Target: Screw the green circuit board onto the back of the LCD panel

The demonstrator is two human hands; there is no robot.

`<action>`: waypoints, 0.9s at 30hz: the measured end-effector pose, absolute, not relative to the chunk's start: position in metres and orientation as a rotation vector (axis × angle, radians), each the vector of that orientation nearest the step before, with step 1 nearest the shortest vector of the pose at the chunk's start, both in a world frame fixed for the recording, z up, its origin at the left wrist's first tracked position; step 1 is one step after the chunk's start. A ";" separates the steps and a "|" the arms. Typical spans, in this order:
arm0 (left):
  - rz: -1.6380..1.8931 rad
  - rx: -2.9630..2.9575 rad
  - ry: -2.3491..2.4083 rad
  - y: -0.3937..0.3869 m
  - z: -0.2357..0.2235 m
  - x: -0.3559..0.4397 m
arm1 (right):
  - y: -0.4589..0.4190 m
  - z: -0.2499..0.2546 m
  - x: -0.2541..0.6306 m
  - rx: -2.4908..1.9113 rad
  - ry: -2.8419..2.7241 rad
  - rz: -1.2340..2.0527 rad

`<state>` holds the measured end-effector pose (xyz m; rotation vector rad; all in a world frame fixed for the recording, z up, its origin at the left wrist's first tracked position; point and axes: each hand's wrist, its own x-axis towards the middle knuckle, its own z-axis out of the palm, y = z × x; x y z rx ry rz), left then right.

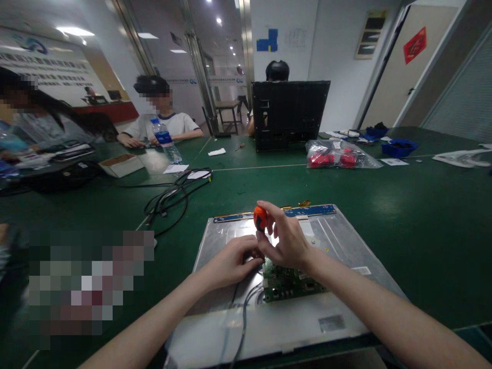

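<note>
Right hand [286,236]: orange tool [260,219] is pinched; probably light, hard, best held by its handle.
Left hand [232,260]: curled; grip can't be told.
Green board [282,288]: seen under right hand; probably easily broken.

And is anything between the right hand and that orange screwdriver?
Nothing visible: the right hand pinches the orange screwdriver directly by its handle. The left hand is close by, not between them.

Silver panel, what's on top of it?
A green circuit board, dark cables and, at the far edge, a blue strip. The right hand hides part of the board.
</note>
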<state>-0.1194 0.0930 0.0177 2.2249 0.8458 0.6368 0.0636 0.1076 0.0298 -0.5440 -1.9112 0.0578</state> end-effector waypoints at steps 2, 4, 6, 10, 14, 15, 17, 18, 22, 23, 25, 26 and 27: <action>0.652 2.225 0.860 0.093 0.017 -0.119 | 0.108 0.031 0.063 -0.528 -1.905 0.054; 0.663 2.224 0.890 0.093 0.016 -0.120 | 0.109 0.032 0.063 -0.517 -1.892 0.042; 0.648 2.235 0.909 0.093 0.016 -0.120 | 0.110 0.031 0.062 -0.518 -1.880 0.023; 0.597 2.270 0.913 0.094 0.016 -0.121 | 0.110 0.029 0.061 -0.561 -1.875 0.014; 0.605 2.259 0.909 0.093 0.017 -0.121 | 0.107 0.030 0.062 -0.562 -1.897 0.021; 0.610 2.248 0.909 0.093 0.018 -0.120 | 0.107 0.030 0.062 -0.559 -1.905 0.026; 0.624 2.227 0.901 0.093 0.018 -0.120 | 0.106 0.030 0.062 -0.556 -1.918 0.041; 0.630 2.222 0.897 0.093 0.018 -0.119 | 0.106 0.030 0.063 -0.557 -1.921 0.045; 0.646 2.224 0.884 0.093 0.017 -0.119 | 0.106 0.031 0.064 -0.559 -1.920 0.050; 0.649 2.224 0.877 0.093 0.017 -0.119 | 0.106 0.031 0.064 -0.564 -1.918 0.052; 0.652 2.228 0.860 0.094 0.016 -0.120 | 0.106 0.031 0.064 -0.574 -1.915 0.053; 0.650 2.230 0.855 0.094 0.016 -0.120 | 0.106 0.031 0.064 -0.581 -1.915 0.051; 0.644 2.231 0.851 0.094 0.015 -0.120 | 0.106 0.031 0.064 -0.586 -1.916 0.051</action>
